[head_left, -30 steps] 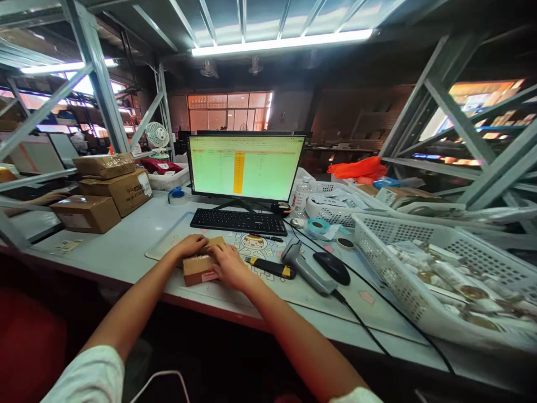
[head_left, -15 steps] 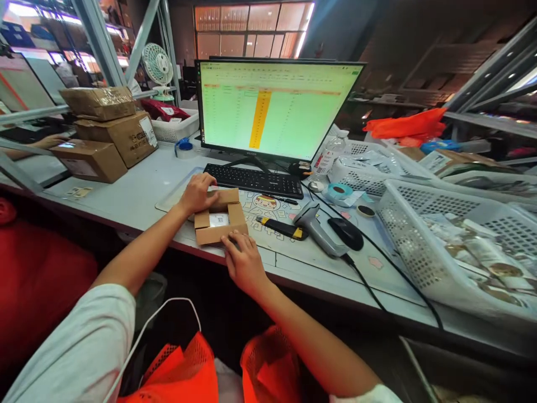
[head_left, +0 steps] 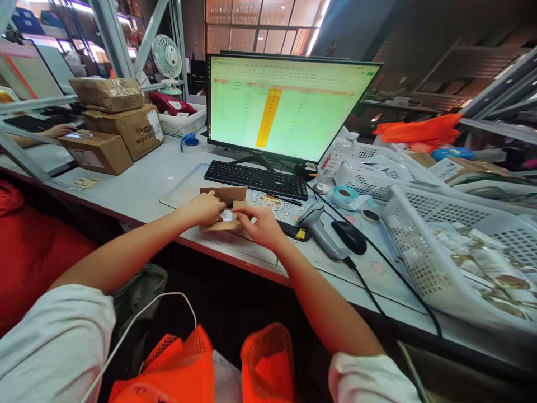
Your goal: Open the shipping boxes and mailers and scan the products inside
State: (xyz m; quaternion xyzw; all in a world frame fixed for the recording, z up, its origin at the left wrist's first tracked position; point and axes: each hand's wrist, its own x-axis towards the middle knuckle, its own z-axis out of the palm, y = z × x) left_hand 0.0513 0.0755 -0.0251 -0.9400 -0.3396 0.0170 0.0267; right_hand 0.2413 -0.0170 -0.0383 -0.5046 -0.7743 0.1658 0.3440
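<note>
A small open cardboard box [head_left: 224,194] lies on the desk mat near the front edge, its back flap raised. Inside it, a white packet with print on it [head_left: 227,215] shows between my hands. My left hand [head_left: 204,209] is closed over the box's left side, its fingertips curled at the opening. Thumb and fingers of my right hand [head_left: 263,228] pinch together at the right-hand flap. A black and yellow box cutter [head_left: 296,230] lies just right of the box, partly behind my right hand.
Behind the box stand a keyboard [head_left: 255,178] and a monitor [head_left: 289,106]. To the right lie a barcode scanner [head_left: 323,232], a mouse [head_left: 349,237] and a white basket [head_left: 419,240] of small packets. Taped cartons [head_left: 100,151] stand at left; a co-worker's hand [head_left: 59,131] shows beyond them.
Both hands have moved from the box's outer edges to its opening. My right hand has risen from the front side to the right flap. The back flap stands more upright.
</note>
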